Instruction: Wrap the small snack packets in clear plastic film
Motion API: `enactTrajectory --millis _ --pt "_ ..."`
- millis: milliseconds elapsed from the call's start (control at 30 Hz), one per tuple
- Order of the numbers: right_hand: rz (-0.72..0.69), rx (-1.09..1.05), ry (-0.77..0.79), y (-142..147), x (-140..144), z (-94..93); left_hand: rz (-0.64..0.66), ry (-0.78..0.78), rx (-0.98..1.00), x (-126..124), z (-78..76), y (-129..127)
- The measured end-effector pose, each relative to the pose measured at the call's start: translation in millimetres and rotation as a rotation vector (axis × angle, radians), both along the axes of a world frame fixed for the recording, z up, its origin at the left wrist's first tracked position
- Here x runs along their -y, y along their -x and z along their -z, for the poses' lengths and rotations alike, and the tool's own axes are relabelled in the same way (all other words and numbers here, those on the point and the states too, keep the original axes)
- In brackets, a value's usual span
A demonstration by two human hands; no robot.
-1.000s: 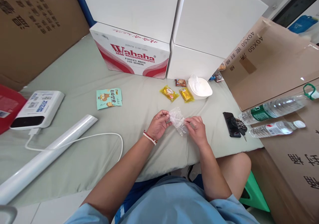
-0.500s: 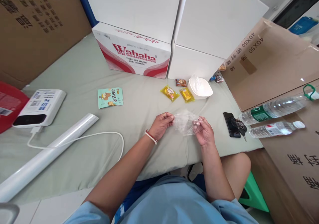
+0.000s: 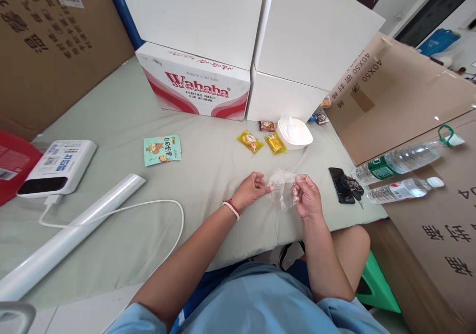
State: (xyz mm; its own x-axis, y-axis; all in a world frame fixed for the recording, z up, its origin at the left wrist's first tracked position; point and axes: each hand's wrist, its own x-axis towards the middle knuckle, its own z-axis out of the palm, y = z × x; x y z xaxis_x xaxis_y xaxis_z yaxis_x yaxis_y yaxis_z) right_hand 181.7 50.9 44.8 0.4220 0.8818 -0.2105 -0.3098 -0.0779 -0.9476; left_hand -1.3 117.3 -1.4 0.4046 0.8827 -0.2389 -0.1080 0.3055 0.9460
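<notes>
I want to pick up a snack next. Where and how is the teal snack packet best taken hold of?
The teal snack packet lies flat and alone on the green sheet, left of the left hand. Probably best to pinch its near edge from above, thumb under, since its flat, thin shape offers only edges and nothing crowds it.

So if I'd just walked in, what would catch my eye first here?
Probably the two hands in the middle, the left hand and right hand pinching a crumpled clear plastic bag between them over the pale green sheet. Behind stands a red-and-white Wahaha water carton, with a round white bowl and two yellow snack packets beside it.
</notes>
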Motion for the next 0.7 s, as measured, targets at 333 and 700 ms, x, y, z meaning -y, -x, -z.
enactTrajectory --millis 333,700 --pt "-0.194 0.937 -0.036 -44.1 23.3 -31.9 -0.098 -0.233 -0.062 -6.3 -36.7 25.0" --pt "-0.053 0.102 -0.015 -45.8 26.9 -25.7 -0.157 -0.465 -0.278 12.7 -56.7 34.1"
